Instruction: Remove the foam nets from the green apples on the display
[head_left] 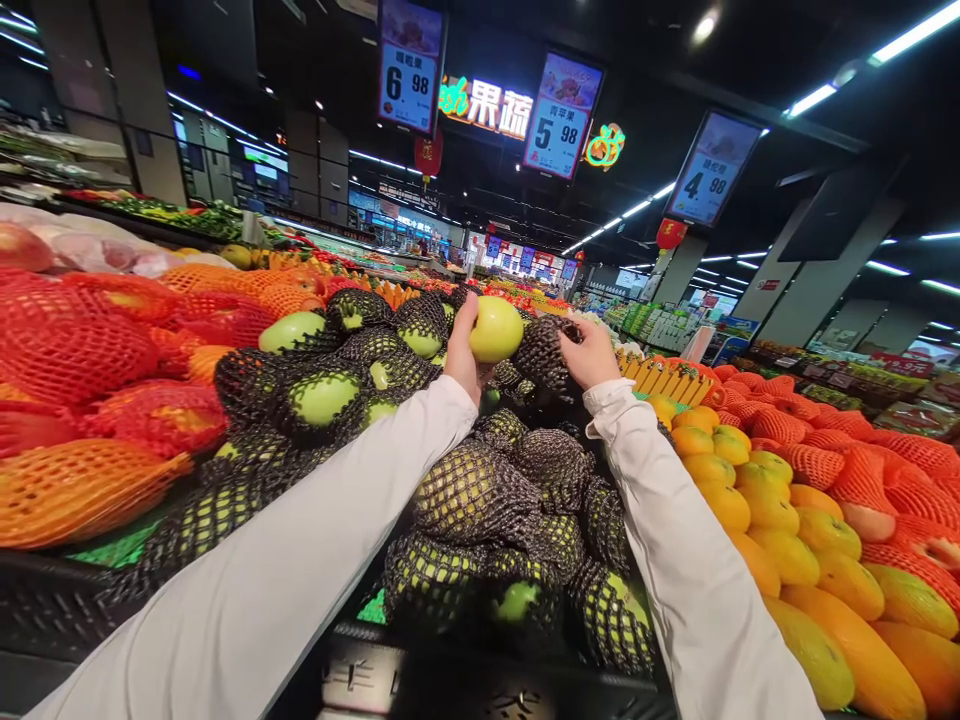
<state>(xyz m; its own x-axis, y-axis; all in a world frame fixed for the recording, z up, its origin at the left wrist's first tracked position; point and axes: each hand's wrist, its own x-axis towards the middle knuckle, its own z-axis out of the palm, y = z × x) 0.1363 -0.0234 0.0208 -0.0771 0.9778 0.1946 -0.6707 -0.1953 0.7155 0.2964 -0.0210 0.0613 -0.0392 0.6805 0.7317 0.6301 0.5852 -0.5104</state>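
1. A bare, round, yellow-green apple (496,329) sits high on the heap of fruit, slightly above the picture's centre, held clear of the pile.
2. The left hand (463,350) closes around this apple from its 9 o'clock side, fingers curled over the top and thumb beneath, so the fruit is firmly gripped.
3. At 3 o'clock from the apple, just beside it, lies a black foam mesh sleeve (541,352) rounded over another fruit.
4. The right hand (590,352) rests on this sleeve from its 3 o'clock edge, fingers bent and pinching the netting; it is partly closed on the mesh.
5. Both arms wear long white sleeves (315,540) that run in from 6 o'clock.
6. Around and below the hands spreads a pile of green apples wrapped in black mesh (480,500), reaching from 9 o'clock down to 6 o'clock.
7. Toward 9 o'clock lie fruits in red and orange netting (82,350).
8. Toward 4 o'clock is a heap of bare orange-yellow fruits (787,540), with more orange-netted ones beyond.
9. At 12 o'clock hang three lit price signs (561,115) reading 6.98, 5.98 and 4.98.
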